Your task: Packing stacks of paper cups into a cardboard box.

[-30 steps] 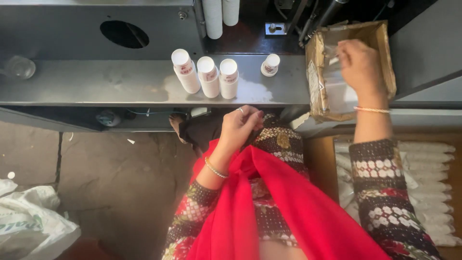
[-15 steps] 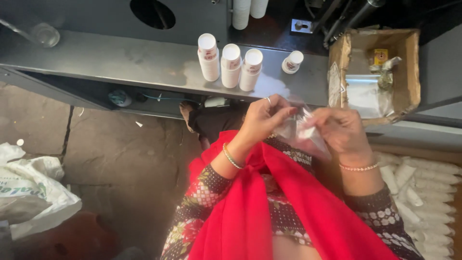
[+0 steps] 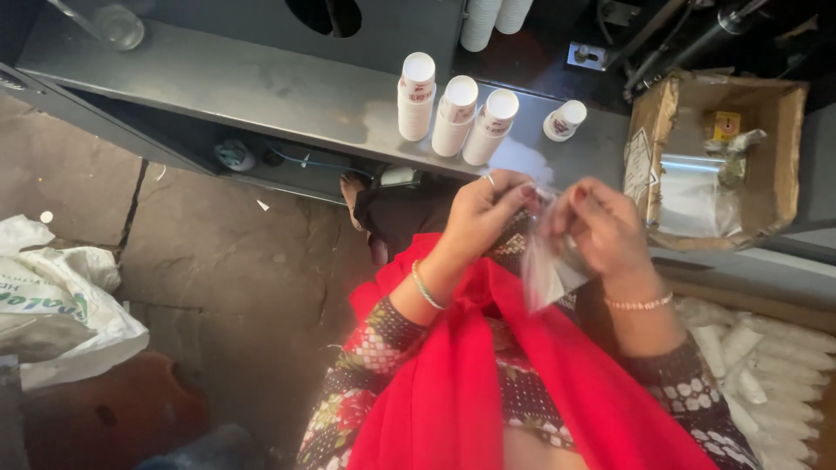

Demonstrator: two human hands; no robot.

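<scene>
Bag [image 3: 549, 274], small and of clear plastic, hangs between both hands above the lap, in front of the counter [image 3: 261, 87]. From the head view, the left hand [image 3: 483, 213] pinches its upper edge with the fingers closed, and the right hand [image 3: 605, 226] grips the same edge just beside it; the two hands almost touch. Four white bottles [image 3: 457, 113] stand on the counter behind the hands. An open carton [image 3: 723, 157] with plastic film inside sits to the right. A red scarf [image 3: 470, 374] lies over the lap.

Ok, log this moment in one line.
left hand: pinching clear plastic bag | right hand: gripping bag top | white bottles: on shelf
</scene>
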